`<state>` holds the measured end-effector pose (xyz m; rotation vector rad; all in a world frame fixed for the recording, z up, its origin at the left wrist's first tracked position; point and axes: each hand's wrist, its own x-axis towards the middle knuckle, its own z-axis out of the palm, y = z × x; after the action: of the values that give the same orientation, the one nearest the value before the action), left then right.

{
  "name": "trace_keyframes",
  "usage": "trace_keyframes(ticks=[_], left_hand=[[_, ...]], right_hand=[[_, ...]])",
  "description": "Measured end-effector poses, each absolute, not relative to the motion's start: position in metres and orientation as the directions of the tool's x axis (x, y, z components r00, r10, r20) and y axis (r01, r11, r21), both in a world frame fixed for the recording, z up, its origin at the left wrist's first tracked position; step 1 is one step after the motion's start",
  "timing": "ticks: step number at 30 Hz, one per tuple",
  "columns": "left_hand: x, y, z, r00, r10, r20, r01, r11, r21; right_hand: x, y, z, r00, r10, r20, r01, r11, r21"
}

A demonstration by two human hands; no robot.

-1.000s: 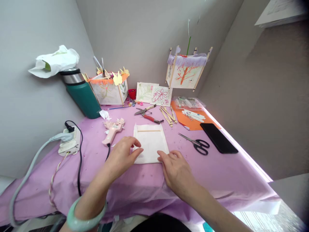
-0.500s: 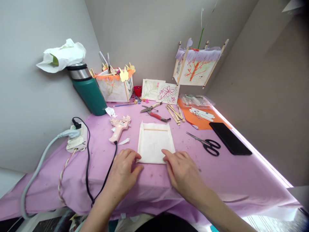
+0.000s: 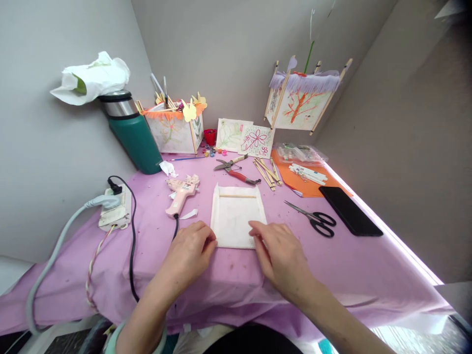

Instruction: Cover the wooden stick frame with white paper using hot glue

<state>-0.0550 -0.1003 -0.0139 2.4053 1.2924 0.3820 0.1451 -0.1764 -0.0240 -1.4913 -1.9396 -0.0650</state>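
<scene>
A white paper panel (image 3: pixel 238 214) with a thin wooden stick glued along its far edge lies on the purple tablecloth (image 3: pixel 206 275). My left hand (image 3: pixel 190 253) rests at the panel's near left corner, fingers curled against the edge. My right hand (image 3: pixel 282 255) lies at the near right corner, its fingertips pressing on the paper's edge. A pink glue gun (image 3: pixel 180 192) lies just left of the panel, its black cord running toward me.
Red-handled pruners (image 3: pixel 232 169), loose wooden sticks (image 3: pixel 267 172), black scissors (image 3: pixel 313 219), a black phone (image 3: pixel 350 210) and orange paper (image 3: pixel 306 184) lie beyond. A green flask (image 3: pixel 129 135), a power strip (image 3: pixel 114 209), painted cards (image 3: pixel 245 140) and two paper lanterns (image 3: pixel 302 101) stand at the back.
My left hand slid from on top of the panel back to its near left corner. The view shifted slightly; the panel stayed in place.
</scene>
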Motion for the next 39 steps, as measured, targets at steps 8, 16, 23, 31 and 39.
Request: trace_keyframes(ticks=[8, 16, 23, 31, 39], left_hand=[[-0.047, -0.093, -0.005, 0.488, 0.872, -0.044, 0.807, -0.431, 0.403], [-0.042, -0.089, -0.003, 0.465, 0.879, -0.104, 0.828, -0.391, 0.401], [-0.065, -0.09, -0.008, 0.482, 0.876, 0.007, 0.658, -0.368, 0.657], [-0.074, -0.111, -0.027, 0.431, 0.887, 0.167, 0.706, -0.447, 0.549], [-0.069, -0.106, -0.029, 0.482, 0.856, 0.188, 0.707, -0.506, 0.494]], right_hand=[[0.118, -0.176, -0.034, -0.29, 0.826, 0.483, 0.797, 0.488, -0.355], [0.108, -0.167, -0.041, -0.283, 0.88, 0.381, 0.831, 0.423, -0.36], [0.109, -0.169, -0.036, -0.337, 0.891, 0.305, 0.83, 0.434, -0.35], [0.115, -0.17, -0.039, -0.341, 0.894, 0.289, 0.805, 0.437, -0.401], [0.117, -0.17, -0.038, -0.369, 0.881, 0.296, 0.788, 0.465, -0.404]])
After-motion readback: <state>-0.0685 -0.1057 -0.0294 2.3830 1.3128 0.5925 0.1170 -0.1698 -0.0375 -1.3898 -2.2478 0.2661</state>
